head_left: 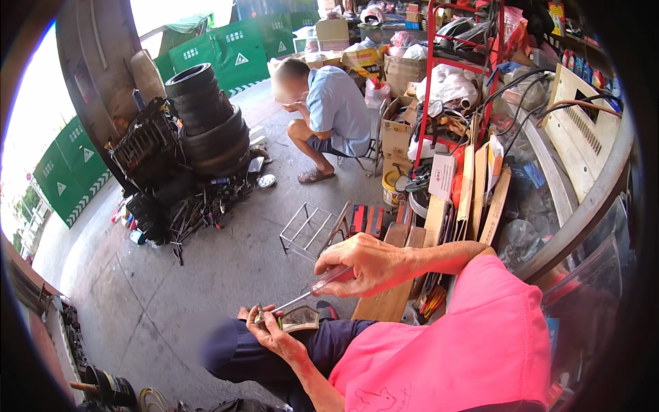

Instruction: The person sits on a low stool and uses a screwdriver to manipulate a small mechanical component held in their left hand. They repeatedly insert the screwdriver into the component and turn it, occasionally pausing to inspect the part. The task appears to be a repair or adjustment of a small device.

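In my right hand [360, 264] is a screwdriver [333, 279] with a clear reddish handle, my fingers wrapped round it. Its thin metal shaft slants down and left to my left hand [276, 334]. There, thumb and fingers pinch a small dull metal part [259, 314], and the shaft's tip reaches close beside it; whether they touch I cannot tell. Just right of my left hand, over my dark blue trousers [329, 343], lies a flat dark piece with a yellowish-green edge [301, 318]. Its kind does not show clearly.
A wire frame [309, 230] and wooden boards [391, 275] lie ahead. Beyond them, another person [336, 110] sits on a low stool. Stacked tyres [206, 117] and scrap metal parts [195, 213] stand left; a red rack [429, 89], cartons and clutter fill the right.
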Motion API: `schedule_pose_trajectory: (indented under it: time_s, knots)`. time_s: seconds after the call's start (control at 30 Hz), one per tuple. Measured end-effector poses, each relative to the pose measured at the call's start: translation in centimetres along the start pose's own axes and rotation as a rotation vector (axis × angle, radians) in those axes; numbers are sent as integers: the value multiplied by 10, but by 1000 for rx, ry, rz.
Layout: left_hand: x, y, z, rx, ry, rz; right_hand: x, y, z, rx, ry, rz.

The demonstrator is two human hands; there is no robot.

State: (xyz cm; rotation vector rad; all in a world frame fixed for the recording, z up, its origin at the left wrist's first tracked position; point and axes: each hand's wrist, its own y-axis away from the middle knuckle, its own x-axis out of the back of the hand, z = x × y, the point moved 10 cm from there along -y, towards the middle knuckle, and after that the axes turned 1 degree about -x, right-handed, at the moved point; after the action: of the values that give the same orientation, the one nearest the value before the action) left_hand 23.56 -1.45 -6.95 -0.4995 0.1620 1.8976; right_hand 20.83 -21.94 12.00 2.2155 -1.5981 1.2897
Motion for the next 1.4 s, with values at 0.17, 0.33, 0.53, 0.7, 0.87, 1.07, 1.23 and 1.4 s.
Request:
schedule_pose_trajectory:
  time_s: [0.17,0.33,0.53,0.7,0.87,1.07,1.23,1.4]
  knots:
    - [0,-4,-6,87,175,1,5,1,4,-22,-92,113]
    - [-9,-2,-8,150,370,-91,7,12,10,-65,-153,230]
    - [-7,-2,-7,186,412,-77,8,7,-11,30,37,250]
    - [-8,-2,-8,192,412,-83,11,5,-9,64,44,275]
    - [-8,-2,-9,193,411,-76,12,0,-10,78,43,281]
    - [-7,-1,-11,206,401,-70,9,2,-17,111,94,270]
    - [-6,-1,-10,197,379,-48,6,1,-14,89,95,252]
    - [-5,-1,-11,195,357,-50,6,-4,-10,70,0,296]
